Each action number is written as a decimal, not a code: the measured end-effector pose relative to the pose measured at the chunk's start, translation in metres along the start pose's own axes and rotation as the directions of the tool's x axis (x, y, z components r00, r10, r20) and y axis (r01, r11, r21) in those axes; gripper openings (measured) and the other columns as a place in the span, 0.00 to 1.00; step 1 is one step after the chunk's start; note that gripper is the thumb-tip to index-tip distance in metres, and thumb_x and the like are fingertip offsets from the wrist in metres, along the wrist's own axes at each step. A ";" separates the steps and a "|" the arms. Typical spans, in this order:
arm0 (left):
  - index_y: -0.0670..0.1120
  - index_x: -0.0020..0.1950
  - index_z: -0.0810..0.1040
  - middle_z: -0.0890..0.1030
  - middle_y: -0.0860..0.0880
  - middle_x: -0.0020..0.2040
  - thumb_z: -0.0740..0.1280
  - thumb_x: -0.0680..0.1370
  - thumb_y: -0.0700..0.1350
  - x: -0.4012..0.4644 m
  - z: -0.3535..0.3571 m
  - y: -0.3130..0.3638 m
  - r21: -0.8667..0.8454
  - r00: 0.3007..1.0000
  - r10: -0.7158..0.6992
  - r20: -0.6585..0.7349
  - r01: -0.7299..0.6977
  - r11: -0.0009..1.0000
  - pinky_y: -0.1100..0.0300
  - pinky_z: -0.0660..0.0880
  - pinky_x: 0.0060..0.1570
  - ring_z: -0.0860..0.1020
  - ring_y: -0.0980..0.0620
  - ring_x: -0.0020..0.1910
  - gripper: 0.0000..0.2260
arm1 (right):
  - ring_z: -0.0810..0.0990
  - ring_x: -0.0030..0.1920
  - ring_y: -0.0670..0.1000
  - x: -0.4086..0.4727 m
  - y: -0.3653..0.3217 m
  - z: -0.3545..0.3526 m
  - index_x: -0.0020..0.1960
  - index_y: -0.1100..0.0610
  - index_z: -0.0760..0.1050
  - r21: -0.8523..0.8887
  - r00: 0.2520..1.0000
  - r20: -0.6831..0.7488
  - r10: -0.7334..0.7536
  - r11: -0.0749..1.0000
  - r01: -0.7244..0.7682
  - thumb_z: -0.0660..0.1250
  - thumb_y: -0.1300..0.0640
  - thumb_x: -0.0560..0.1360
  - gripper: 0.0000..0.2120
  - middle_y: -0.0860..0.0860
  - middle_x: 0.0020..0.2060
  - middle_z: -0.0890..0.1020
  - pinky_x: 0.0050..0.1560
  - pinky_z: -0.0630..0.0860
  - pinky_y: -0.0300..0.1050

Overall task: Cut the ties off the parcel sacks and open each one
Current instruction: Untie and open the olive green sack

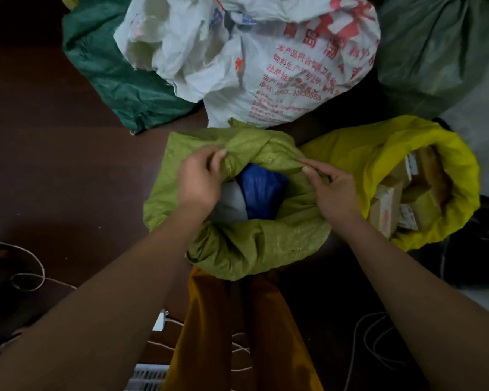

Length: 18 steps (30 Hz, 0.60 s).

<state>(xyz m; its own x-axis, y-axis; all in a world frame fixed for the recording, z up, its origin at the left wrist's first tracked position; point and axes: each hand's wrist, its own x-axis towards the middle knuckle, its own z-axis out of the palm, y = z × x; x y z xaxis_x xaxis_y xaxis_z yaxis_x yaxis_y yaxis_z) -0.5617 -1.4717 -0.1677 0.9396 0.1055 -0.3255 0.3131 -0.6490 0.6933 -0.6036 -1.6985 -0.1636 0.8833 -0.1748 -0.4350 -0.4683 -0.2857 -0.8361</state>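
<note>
A dim room with a dark brown floor, sacks crowded over it and loose string trailing near the person's feet. Both hands work the olive-green sack directly below. The left hand pinches the far-left part of its rolled rim; the right hand grips the far-right part, fingers closed on the woven cloth. The hands sit apart, the mouth gaping between them, a blue parcel and something pale showing inside. The bunched fold at the far rim lies between the two hands, about equally near to each, so I judge that spreading it outward would finish this opening. Just to the right, touching it, stands a yellow sack already open, boxes visible. Beyond lie a white printed sack, a dark green one and a grey-green one; whether those are tied I cannot tell.
</note>
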 end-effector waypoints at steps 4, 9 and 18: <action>0.40 0.44 0.79 0.76 0.48 0.37 0.62 0.81 0.42 0.019 0.006 -0.023 -0.302 0.947 -0.313 -0.069 0.279 0.912 0.65 0.71 0.38 0.73 0.60 0.33 0.10 | 0.79 0.49 0.33 0.012 0.022 -0.018 0.56 0.51 0.80 0.062 0.988 -0.133 0.082 0.995 -0.075 0.65 0.60 0.79 0.09 0.45 0.49 0.83 0.54 0.75 0.31; 0.40 0.48 0.78 0.77 0.45 0.45 0.63 0.80 0.40 0.017 0.014 -0.034 -0.215 0.969 -0.248 -0.017 0.238 0.947 0.56 0.75 0.50 0.74 0.55 0.43 0.06 | 0.81 0.55 0.42 0.008 0.040 -0.012 0.57 0.55 0.80 0.166 0.966 -0.219 0.137 0.981 -0.102 0.65 0.60 0.80 0.09 0.51 0.53 0.83 0.60 0.77 0.41; 0.44 0.59 0.79 0.81 0.44 0.54 0.64 0.78 0.50 0.010 0.030 -0.012 0.469 0.942 0.333 0.040 -0.311 0.826 0.49 0.62 0.63 0.77 0.43 0.56 0.14 | 0.81 0.55 0.43 0.008 0.042 -0.014 0.55 0.55 0.81 0.204 0.965 -0.194 0.175 0.970 -0.135 0.65 0.59 0.79 0.08 0.49 0.51 0.83 0.58 0.77 0.39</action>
<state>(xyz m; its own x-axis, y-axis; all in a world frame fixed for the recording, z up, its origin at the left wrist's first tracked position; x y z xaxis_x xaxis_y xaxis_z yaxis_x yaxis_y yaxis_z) -0.5599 -1.4850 -0.1987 0.9840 -0.1463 -0.1017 -0.0987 -0.9227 0.3727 -0.6170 -1.7248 -0.1979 0.7665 -0.4012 -0.5015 -0.5688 -0.0614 -0.8202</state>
